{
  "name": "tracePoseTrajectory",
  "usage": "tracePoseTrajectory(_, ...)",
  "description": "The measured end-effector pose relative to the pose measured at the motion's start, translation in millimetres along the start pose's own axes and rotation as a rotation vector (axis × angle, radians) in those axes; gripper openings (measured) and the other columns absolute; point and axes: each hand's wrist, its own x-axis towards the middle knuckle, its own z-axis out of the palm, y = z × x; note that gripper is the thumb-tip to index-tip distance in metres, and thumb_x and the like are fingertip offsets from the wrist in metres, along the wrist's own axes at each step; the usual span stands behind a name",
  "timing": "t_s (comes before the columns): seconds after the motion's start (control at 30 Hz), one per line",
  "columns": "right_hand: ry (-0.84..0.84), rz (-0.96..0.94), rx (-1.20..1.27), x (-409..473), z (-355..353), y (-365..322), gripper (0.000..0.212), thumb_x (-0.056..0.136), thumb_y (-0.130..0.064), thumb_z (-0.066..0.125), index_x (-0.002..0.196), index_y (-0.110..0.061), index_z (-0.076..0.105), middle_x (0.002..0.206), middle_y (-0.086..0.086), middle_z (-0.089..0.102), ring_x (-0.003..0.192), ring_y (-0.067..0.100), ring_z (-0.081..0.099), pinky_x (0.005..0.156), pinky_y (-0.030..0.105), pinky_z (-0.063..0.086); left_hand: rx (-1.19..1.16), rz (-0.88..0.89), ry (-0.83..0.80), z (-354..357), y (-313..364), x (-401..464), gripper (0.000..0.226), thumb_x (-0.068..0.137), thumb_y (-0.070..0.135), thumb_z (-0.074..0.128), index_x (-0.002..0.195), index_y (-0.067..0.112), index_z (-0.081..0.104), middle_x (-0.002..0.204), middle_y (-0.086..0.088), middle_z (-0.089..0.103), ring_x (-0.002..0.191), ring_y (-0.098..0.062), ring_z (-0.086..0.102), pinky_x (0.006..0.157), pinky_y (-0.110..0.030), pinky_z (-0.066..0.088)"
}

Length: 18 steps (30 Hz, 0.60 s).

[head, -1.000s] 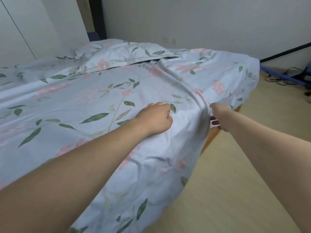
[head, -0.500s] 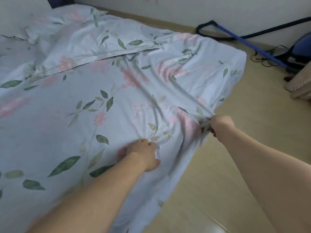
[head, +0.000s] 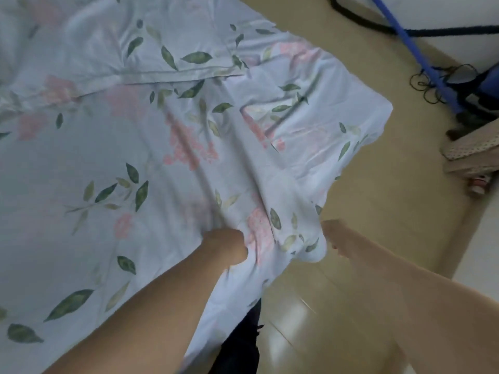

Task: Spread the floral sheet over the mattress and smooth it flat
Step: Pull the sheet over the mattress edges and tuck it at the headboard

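Note:
The pale blue floral sheet (head: pixel 135 147) with pink blossoms and green leaves lies over the mattress, which it hides completely. Creases run from the far corner down to my hands. My left hand (head: pixel 225 245) is curled into the sheet on top of the bed near the side edge, gripping a bunch of fabric. My right hand (head: pixel 333 233) grips the hanging edge of the sheet just off the bed's side, its fingers mostly hidden behind the cloth. A matching pillow (head: pixel 129 36) lies under a fold at the head end.
Beige floor (head: pixel 391 217) runs along the bed's right side. A blue pole (head: pixel 413 47) with black cables lies near the wall at the upper right. A dotted beige object (head: pixel 469 147) sits at the right edge. Dark clothing (head: pixel 240 344) shows below the sheet's edge.
The view has tilted down and moved closer to the bed. Both hands have drawn the sheet's side edge back toward me, the right hand still holding the overhang.

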Motion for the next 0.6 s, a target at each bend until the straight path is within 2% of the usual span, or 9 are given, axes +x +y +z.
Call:
tracePoseTrajectory(0.03,-0.01,0.014,0.033,14.9,-2.6,-9.1,0.032,0.101,-0.014,0.031,0.069,-0.016,0.037,0.068,0.0,0.03,0.061,0.015,0.035,0.081,0.031,0.05,-0.049,0.017,0.066,-15.1,8.8,11.6,0.039,0.097,0.035,0.038,0.128,0.016,0.052,0.132,-0.005,0.055,0.119,-0.025,0.053,0.09,-0.03,0.041)
tracePoseTrajectory(0.07,-0.01,0.01,0.104,26.2,-8.9,-19.4,0.029,0.101,-0.016,0.031,0.073,-0.016,0.04,0.069,-0.001,0.03,0.063,0.016,0.036,0.089,0.036,0.05,-0.077,0.034,0.132,-30.6,20.1,24.7,0.038,0.098,0.037,0.038,0.126,0.016,0.053,0.129,-0.005,0.056,0.118,-0.026,0.054,0.087,-0.03,0.04)
tracePoseTrajectory(0.17,0.013,0.063,0.223,42.0,-28.1,-43.6,0.023,0.1,-0.024,0.04,0.084,-0.009,0.049,0.069,0.004,0.036,0.059,0.018,0.033,0.068,0.031,0.041,-0.137,0.063,0.271,-62.4,55.3,46.8,0.04,0.097,0.043,0.037,0.121,0.015,0.054,0.125,-0.007,0.058,0.114,-0.028,0.055,0.088,-0.033,0.041)
tracePoseTrajectory(0.3,-0.048,0.079,0.3,85.3,-40.3,-69.6,0.034,0.098,-0.043,0.041,0.103,-0.01,0.048,0.078,0.005,0.043,0.075,0.022,0.045,0.081,0.039,0.044,-0.138,0.039,0.261,-71.8,88.4,72.9,0.045,0.098,0.043,0.039,0.13,0.013,0.046,0.129,-0.01,0.053,0.116,-0.028,0.053,0.083,-0.033,0.039)
tracePoseTrajectory(0.37,-0.117,0.061,0.3,104.0,-39.8,-80.0,0.037,0.095,-0.049,0.043,0.096,-0.013,0.049,0.081,0.004,0.047,0.074,0.021,0.047,0.069,0.033,0.046,-0.08,0.023,0.224,-69.1,96.0,82.9,0.045,0.097,0.041,0.04,0.131,0.012,0.045,0.13,-0.011,0.052,0.118,-0.029,0.05,0.084,-0.034,0.038)
tracePoseTrajectory(0.43,-0.093,-0.026,0.254,122.3,-37.7,-87.9,0.025,0.095,-0.036,0.048,0.082,-0.014,0.048,0.076,0.006,0.049,0.061,0.021,0.046,0.053,0.028,0.042,-0.069,0.02,0.148,-63.8,96.8,91.7,0.047,0.097,0.041,0.039,0.133,0.012,0.042,0.134,-0.01,0.048,0.122,-0.03,0.045,0.094,-0.04,0.037)
tracePoseTrajectory(0.5,-0.02,-0.136,0.124,141.3,-39.7,-88.9,0.019,0.092,-0.014,0.045,0.074,-0.012,0.051,0.081,0.013,0.055,0.068,0.025,0.051,0.06,0.031,0.047,-0.112,0.007,0.058,-59.3,95.6,101.7,0.047,0.096,0.039,0.04,0.135,0.013,0.04,0.135,-0.008,0.044,0.126,-0.028,0.041,0.104,-0.049,0.033)
tracePoseTrajectory(0.53,-0.002,-0.182,0.051,142.6,-41.3,-86.5,0.021,0.09,-0.009,0.043,0.072,-0.012,0.052,0.084,0.014,0.057,0.072,0.026,0.052,0.064,0.031,0.046,-0.137,-0.001,0.028,-56.8,92.2,104.6,0.046,0.095,0.037,0.04,0.135,0.013,0.04,0.135,-0.007,0.044,0.127,-0.027,0.04,0.106,-0.052,0.029)
tracePoseTrajectory(0.6,-0.008,-0.246,-0.049,144.0,-53.5,-86.2,0.02,0.086,-0.004,0.041,0.073,-0.012,0.054,0.08,0.012,0.059,0.071,0.026,0.052,0.061,0.028,0.041,-0.19,-0.043,0.001,-58.1,90.4,111.5,0.042,0.094,0.032,0.039,0.132,0.013,0.042,0.134,-0.006,0.045,0.127,-0.026,0.04,0.107,-0.054,0.026)
